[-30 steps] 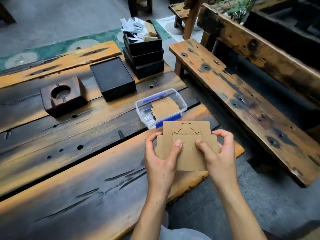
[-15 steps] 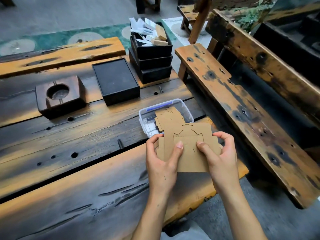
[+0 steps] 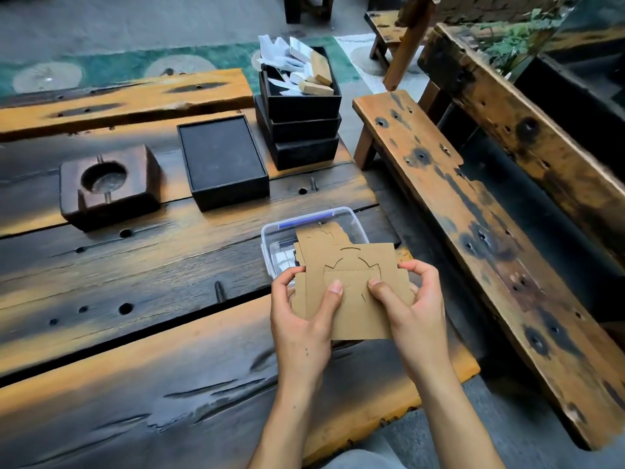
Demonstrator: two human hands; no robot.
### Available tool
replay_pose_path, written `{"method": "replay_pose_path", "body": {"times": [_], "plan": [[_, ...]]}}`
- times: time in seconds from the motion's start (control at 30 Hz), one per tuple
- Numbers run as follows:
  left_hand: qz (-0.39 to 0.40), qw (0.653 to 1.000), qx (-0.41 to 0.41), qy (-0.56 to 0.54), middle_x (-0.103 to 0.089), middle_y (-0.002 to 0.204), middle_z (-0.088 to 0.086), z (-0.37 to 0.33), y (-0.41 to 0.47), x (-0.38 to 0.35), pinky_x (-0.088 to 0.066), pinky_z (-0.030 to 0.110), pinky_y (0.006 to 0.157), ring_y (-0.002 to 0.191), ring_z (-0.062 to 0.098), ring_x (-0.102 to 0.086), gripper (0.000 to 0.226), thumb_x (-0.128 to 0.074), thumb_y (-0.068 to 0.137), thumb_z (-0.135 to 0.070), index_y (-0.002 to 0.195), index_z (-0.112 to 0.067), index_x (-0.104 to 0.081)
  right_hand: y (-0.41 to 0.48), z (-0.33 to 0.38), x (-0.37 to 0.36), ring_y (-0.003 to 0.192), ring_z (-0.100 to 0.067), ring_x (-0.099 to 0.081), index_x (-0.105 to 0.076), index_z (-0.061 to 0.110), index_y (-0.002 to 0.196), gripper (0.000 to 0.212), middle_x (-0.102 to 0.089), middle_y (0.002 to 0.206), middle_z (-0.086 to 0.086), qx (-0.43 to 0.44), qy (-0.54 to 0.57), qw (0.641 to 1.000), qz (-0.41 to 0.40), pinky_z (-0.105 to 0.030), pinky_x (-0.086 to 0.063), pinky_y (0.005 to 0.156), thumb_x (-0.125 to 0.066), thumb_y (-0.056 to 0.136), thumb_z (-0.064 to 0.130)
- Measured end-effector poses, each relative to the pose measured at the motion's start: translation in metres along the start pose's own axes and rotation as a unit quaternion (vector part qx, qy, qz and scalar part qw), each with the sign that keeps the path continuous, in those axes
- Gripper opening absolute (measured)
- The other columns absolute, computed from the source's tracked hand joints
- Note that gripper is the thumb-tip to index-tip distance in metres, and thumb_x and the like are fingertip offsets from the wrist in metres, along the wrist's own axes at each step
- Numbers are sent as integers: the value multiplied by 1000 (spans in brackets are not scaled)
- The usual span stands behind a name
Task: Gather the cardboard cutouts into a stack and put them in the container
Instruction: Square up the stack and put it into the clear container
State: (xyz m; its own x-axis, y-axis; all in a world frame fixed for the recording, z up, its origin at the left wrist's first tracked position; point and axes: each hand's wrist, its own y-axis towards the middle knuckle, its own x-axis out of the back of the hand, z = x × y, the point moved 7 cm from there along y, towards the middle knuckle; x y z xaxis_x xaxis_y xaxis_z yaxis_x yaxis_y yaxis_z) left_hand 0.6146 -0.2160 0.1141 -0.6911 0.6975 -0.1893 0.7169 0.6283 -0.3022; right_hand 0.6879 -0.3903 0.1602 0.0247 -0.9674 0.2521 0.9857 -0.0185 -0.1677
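Observation:
A stack of brown cardboard cutouts (image 3: 358, 292) is held above the table's near right part, its top sheet showing a gear-shaped cut line. My left hand (image 3: 301, 319) grips the stack's left side with the thumb on top. My right hand (image 3: 412, 306) grips its right side. The far edge of the stack overlaps the near rim of a clear plastic container (image 3: 270, 235) with blue clips. Inside the container lies another cardboard cutout (image 3: 321, 235); the container's near half is hidden by the stack.
On the wooden plank table (image 3: 135, 333) stand a wooden ashtray block (image 3: 108, 184), a flat black box (image 3: 223, 164) and a pile of black trays (image 3: 301, 126) filled with paper and wood scraps. A worn wooden bench (image 3: 473, 231) runs along the right.
Both hands have carried the stack forward, from short of the container to over its near edge. The view has also shifted closer to the table.

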Motion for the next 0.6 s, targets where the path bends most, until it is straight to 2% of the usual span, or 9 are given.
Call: {"method": "replay_pose_path", "body": {"times": [0.13, 0.23, 0.33, 0.37, 0.43, 0.47, 0.5, 0.53, 0.6], "plan": [[-23, 1000, 9, -6, -71, 127, -3, 1, 4, -24, -39, 88, 92, 120, 46, -67, 68, -89, 64, -71, 120, -47, -59, 27, 3, 9, 94, -13, -74, -53, 29, 113, 47, -74, 105, -1, 4, 1, 1000, 21, -50, -60, 88, -80, 75, 31], [-42, 999, 13, -13, -71, 129, 3, 4, 7, -41, -42, 86, 96, 124, 46, -64, 66, -90, 65, -68, 119, -47, -59, 50, -2, 14, 92, -10, -74, -53, 32, 111, 46, -75, 102, -1, 5, -1, 999, 48, -45, -61, 84, -79, 73, 33], [-65, 998, 8, -2, -74, 124, 8, 5, 9, -58, -43, 85, 88, 116, 54, -65, 58, -89, 70, -59, 118, -48, -58, 74, -7, 21, 89, -8, -74, -54, 35, 110, 47, -76, 100, 1, 2, -4, 998, 67, -43, -61, 83, -80, 71, 37], [-73, 997, 4, -3, -75, 122, 9, 5, 10, -63, -48, 81, 81, 111, 55, -66, 56, -88, 71, -56, 117, -47, -58, 81, -9, 22, 88, -7, -74, -54, 34, 111, 48, -76, 99, 2, 2, -4, 997, 72, -43, -61, 83, -80, 70, 38], [-86, 996, -3, -8, -76, 118, 7, 5, 12, -73, -54, 56, 66, 106, 53, -69, 54, -88, 71, -53, 116, -46, -59, 94, -12, 24, 85, -6, -73, -54, 32, 112, 49, -77, 95, 4, 2, 1, 996, 85, -44, -61, 82, -80, 71, 37], [-92, 996, -7, -9, -77, 117, 5, 5, 14, -77, -52, 43, 63, 104, 50, -71, 53, -88, 71, -52, 115, -45, -59, 100, -13, 24, 84, -5, -73, -53, 32, 112, 49, -77, 95, 8, 2, 3, 996, 93, -45, -61, 82, -80, 71, 36], [-97, 995, -12, -7, -78, 116, 2, 5, 15, -80, -52, 36, 62, 103, 45, -73, 52, -87, 71, -51, 115, -45, -59, 105, -14, 23, 84, -5, -73, -52, 32, 112, 49, -76, 96, 14, 3, 4, 995, 102, -46, -61, 83, -79, 72, 36], [-102, 995, -15, -3, -78, 115, -1, 5, 17, -82, -54, 36, 63, 103, 40, -75, 52, -87, 71, -51, 114, -45, -60, 111, -16, 22, 85, -6, -73, -52, 33, 112, 48, -76, 97, 18, 5, 3, 994, 111, -46, -60, 83, -79, 72, 37], [-110, 994, -18, 5, -78, 116, -4, 7, 20, -84, -61, 43, 78, 106, 27, -76, 51, -88, 71, -50, 114, -45, -60, 119, -19, 20, 86, -8, -74, -51, 37, 111, 48, -76, 97, 19, 7, 2, 992, 126, -48, -60, 83, -79, 72, 41]]}}
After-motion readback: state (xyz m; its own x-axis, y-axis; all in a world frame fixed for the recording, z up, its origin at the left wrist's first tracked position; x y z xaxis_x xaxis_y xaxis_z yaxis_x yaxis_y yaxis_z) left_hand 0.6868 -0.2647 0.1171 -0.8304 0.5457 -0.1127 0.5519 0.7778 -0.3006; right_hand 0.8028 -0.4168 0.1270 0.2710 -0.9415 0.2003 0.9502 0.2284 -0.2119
